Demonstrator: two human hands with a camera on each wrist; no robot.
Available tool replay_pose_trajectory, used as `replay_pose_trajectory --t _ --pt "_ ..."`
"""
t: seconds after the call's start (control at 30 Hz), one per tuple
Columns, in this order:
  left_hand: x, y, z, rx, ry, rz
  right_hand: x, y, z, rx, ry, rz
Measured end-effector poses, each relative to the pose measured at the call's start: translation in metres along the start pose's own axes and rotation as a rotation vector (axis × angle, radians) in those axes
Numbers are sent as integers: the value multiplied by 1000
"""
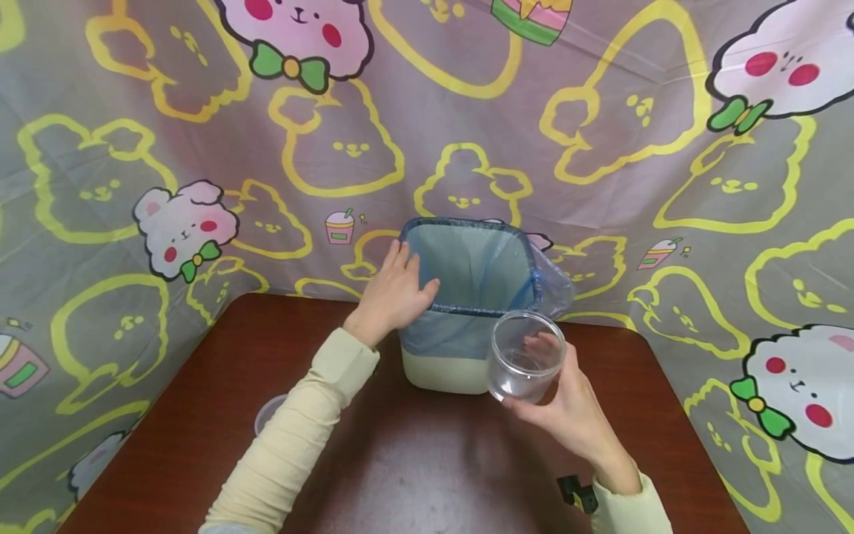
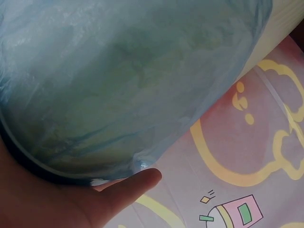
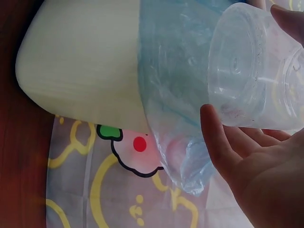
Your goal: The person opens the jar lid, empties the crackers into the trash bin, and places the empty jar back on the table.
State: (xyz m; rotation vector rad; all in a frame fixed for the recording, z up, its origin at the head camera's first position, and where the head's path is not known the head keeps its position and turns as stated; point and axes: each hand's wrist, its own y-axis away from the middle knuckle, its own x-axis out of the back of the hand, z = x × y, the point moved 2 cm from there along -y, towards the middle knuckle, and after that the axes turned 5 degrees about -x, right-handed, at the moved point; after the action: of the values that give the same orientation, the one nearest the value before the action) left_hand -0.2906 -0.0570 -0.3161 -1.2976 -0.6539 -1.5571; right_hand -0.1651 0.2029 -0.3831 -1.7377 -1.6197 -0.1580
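A cream trash bin stands upright at the back of the table, lined with a translucent blue bag folded over its dark rim. My left hand rests on the left side of that rim, fingers fairly straight and thumb apart. In front of the bin's right corner, my right hand grips a clear round plastic tub between thumb and fingers. The tub is raised and tilted, its mouth uppermost, and I see nothing inside it. Part of its far side is hidden by the near wall.
On the brown table, a clear round plastic piece lies at the left, partly covered by my left sleeve. A small black object shows beside my right cuff. Patterned cloth hangs around the back and sides.
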Motion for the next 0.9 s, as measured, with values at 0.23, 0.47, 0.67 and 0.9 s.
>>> replay_pose_trajectory --t 0.23,0.47,0.67,0.9 --pt "-1 0 -1 3 2 1 -6 3 2 13 -2 -16" --pt "-1 0 -1 3 -1 4 -14 8 4 2 -23 -45" --pt "-1 0 -1 2 0 6 -21 10 9 -4 -39 -64" --pt "-2 -1 -2 -3 5 11 -28 12 11 -7 -40 -67"
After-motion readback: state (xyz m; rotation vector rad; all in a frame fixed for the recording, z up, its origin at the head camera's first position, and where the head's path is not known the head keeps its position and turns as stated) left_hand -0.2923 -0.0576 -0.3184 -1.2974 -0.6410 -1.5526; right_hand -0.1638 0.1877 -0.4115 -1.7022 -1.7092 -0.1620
